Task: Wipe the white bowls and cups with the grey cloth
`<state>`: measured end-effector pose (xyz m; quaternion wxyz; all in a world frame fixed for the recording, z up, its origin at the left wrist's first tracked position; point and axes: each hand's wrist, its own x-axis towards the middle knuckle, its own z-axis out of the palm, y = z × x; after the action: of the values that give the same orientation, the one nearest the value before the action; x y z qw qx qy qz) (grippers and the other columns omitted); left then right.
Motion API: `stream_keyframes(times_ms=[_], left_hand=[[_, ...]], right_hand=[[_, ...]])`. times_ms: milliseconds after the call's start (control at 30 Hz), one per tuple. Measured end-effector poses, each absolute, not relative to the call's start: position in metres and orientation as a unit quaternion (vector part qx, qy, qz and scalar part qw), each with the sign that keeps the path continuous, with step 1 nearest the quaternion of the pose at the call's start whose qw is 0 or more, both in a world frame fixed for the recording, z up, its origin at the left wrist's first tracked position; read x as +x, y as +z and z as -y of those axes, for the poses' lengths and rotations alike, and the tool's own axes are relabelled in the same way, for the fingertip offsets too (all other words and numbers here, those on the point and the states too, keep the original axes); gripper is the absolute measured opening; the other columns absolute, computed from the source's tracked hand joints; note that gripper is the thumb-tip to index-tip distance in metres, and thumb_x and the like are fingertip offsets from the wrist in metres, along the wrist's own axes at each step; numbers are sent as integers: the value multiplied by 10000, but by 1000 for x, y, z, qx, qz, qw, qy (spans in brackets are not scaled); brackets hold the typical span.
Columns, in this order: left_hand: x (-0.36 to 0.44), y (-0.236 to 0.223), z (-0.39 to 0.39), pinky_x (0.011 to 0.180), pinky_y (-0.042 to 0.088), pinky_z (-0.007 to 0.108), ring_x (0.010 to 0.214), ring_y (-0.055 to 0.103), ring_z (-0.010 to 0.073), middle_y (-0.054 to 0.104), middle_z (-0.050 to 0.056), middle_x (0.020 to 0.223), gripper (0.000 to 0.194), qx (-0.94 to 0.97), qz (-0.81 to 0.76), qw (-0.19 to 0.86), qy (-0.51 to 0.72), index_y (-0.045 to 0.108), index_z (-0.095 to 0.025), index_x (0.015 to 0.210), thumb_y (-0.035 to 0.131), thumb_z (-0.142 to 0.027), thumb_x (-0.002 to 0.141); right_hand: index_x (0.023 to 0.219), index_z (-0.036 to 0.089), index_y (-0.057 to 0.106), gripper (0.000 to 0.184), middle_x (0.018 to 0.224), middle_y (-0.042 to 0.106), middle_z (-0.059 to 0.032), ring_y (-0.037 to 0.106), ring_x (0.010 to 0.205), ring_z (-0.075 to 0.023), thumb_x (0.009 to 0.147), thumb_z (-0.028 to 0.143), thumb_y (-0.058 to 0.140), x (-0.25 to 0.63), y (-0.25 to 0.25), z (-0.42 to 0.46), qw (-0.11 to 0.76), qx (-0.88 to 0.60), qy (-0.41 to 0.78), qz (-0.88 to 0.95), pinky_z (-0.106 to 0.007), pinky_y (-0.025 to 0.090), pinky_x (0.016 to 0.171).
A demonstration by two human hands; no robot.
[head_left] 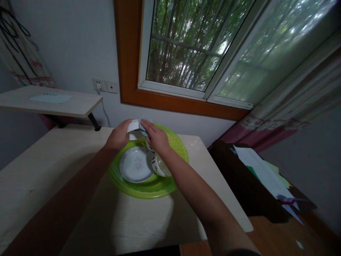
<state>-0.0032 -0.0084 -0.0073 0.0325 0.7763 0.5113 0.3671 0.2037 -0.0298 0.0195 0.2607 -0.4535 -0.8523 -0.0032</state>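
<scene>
At the far left, a pale wood-grain raised shelf (80,102) is standing on black legs over the pale wood-grain table (71,142), and a pale blue sheet (50,98) is lying on it; farther right, a white plug (98,86) is sitting in 1 of 2 white wall sockets; the left hand (118,137) is closing its fingers around the left side of a smooth white object (133,126), whose full shape is partly hidden, and is keeping it above the rear of a round lime-green plastic basin (149,193); inside the basin, a round white plate with a grey floral pattern (136,164) is resting left of a white bowl with red markings (160,166); the right hand (157,138) is gripping a pale grey-blue cloth-like piece (143,125) against the white object's right side; at the right, white and green papers (262,170) are lying on dark brown furniture (239,185) below a pale and pink curtain (290,103).
</scene>
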Motion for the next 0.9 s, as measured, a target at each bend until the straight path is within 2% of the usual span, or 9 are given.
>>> stream_keyframes(times_ms=[100,233,333,467,667,900], left_hand=[[-3,-8,9,1111,422,435,1271,546,266,564,139,1386,638,779,-517,23,354,451,-128,1408,405,-49,777],[-3,-7,12,1133,404,432,1296,527,261,547,125,1413,669,782,-518,12,346,435,-149,1423,425,-50,762],[-3,-4,15,1153,383,415,1318,508,257,526,134,1433,669,792,-514,8,330,429,-134,1425,424,-48,762],[-2,-2,17,1152,384,402,1318,508,258,515,131,1442,677,792,-515,3,327,420,-144,1434,429,-59,762],[-3,-1,19,1159,374,383,1327,498,241,511,120,1447,710,809,-487,-1,330,421,-128,1436,417,-51,731],[-4,0,20,1166,368,398,1351,474,239,491,96,1474,752,817,-469,11,336,396,-159,1458,425,-56,713]], right_hand=[[1515,311,348,671,1596,334,-12,468,1360,-205,887,149,518,200,21,33,251,-438,-6,863,-361,398,1113],[1485,269,393,632,1523,450,-48,513,1308,-213,882,191,569,204,17,25,279,-488,5,827,-350,427,1076],[1387,216,507,524,1395,576,-89,582,1207,-242,873,235,609,210,11,16,277,-531,11,801,-349,462,1016],[1207,195,619,347,1221,671,-94,620,1114,-230,865,253,616,213,6,8,255,-556,28,791,-323,467,967],[1061,186,644,226,1072,710,-79,651,984,-227,853,262,597,213,4,5,239,-570,41,785,-299,483,859],[1042,176,630,199,1048,716,-78,652,971,-217,876,224,530,214,0,3,251,-552,61,793,-285,473,834]])
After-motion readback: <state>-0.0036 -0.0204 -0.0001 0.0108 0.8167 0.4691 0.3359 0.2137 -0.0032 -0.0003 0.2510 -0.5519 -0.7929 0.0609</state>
